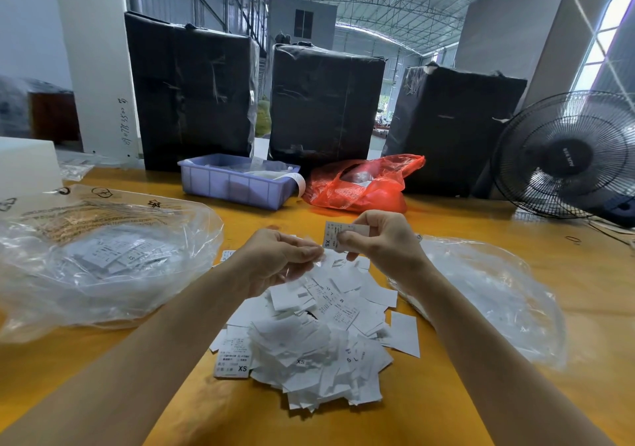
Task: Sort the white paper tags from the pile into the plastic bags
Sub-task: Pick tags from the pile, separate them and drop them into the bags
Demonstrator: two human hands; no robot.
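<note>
Yellow surface (446, 408) carries a loose pile (309, 335) of white paper tags at near centre, its ragged edges stopping short of a clear bag (103, 267) on the left and another bag (488, 294) on the right. Bare strips of surface lie between pile and each bag. Above the pile's far edge, the right hand (381, 239) pinches one tag (338, 234) marked XS between thumb and fingers. The left hand (281, 256) is just beside it, fingertips pressed together in a pinch; what its grip holds I cannot tell. The left bag already has tags inside. Beyond the hands lies open surface, then a blue tray (237, 184) and a red bag (360, 184). A fan (567, 153) stands at the far right edge.
</note>
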